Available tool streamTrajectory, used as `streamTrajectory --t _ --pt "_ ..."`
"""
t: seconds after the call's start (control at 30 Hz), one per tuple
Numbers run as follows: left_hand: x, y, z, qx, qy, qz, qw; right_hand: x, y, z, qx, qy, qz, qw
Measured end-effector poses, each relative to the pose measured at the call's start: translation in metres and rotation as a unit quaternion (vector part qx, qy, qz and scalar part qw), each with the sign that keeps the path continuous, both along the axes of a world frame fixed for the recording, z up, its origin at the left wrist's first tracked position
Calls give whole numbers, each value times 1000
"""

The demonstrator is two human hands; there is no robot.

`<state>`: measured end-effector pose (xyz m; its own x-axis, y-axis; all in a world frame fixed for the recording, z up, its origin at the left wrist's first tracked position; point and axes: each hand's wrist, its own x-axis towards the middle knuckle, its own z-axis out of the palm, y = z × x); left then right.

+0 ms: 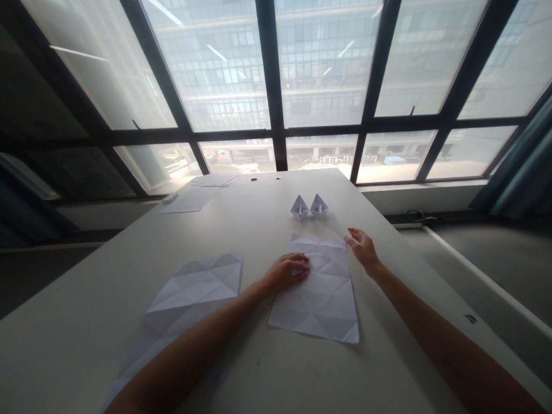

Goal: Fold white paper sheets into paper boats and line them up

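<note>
Left hand (286,273) on creased white paper sheet (325,302), fingers loosely together; right hand (363,248) beside, thumb-fingers apart; 2 white paper boats (299,208) nearer surface's (276,374) right edge.

Hazy daylight floods through window panes (323,69) beyond the white table (259,213), glaring pale and streaked by tube-light reflections (216,53); the curtain (517,167) right of the table sinks into gloom, soft shadows cross the table's near end, and wide-angle stretch distorts the edges.

Folded paper boats (299,209) block reach beyond creased sheet (321,302); tabletop (250,224) open to boats' left
</note>
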<state>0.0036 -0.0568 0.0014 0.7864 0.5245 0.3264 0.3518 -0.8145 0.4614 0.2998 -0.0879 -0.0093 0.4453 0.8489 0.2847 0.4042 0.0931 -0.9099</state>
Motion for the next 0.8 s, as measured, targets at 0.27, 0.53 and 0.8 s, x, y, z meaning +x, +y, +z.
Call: streamTrajectory --t 0.27,0.53,0.8 --pt "0 -10 14 13 23 -39 999 -3 4 -15 -43 -176 -9 983" --pt "1 -10 17 33 51 -49 997 0 7 -14 -4 -137 -6 991" --pt "6 -15 21 37 34 -122 991 2 5 -12 -11 -140 -56 989"
